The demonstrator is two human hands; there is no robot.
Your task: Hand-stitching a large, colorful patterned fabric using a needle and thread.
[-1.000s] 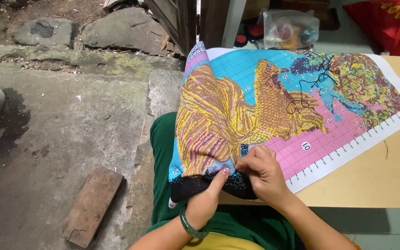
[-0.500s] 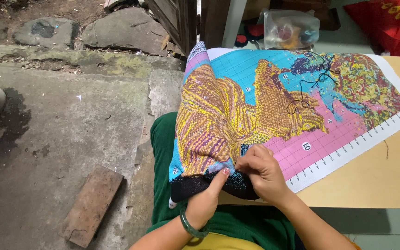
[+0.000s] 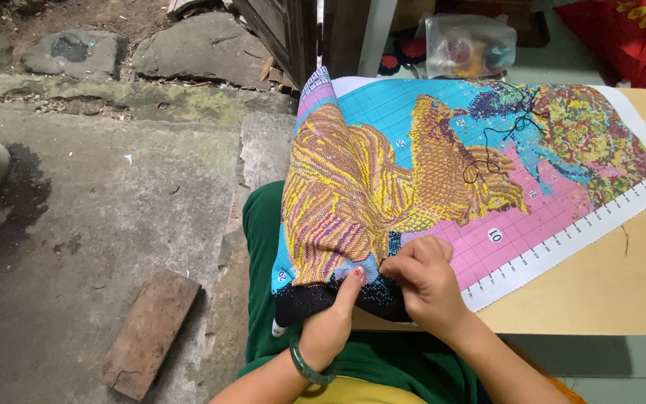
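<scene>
A large cross-stitch cloth (image 3: 413, 172) with yellow, gold, pink and turquoise stitching lies over the wooden table (image 3: 622, 292) and hangs down onto my lap. My left hand (image 3: 330, 322), with a green bangle at the wrist, grips the cloth's dark lower edge, thumb on top. My right hand (image 3: 424, 280) rests on the cloth just right of it. Its fingertips are pinched together at the fabric, and what they pinch is too small to see. A loose black thread (image 3: 495, 150) trails across the upper part of the cloth.
A clear plastic bag (image 3: 469, 45) with small items stands beyond the cloth, and a red fabric (image 3: 637, 37) lies at the top right. To the left is a rough concrete floor with a wooden plank (image 3: 151, 329) and flat stones (image 3: 188, 52).
</scene>
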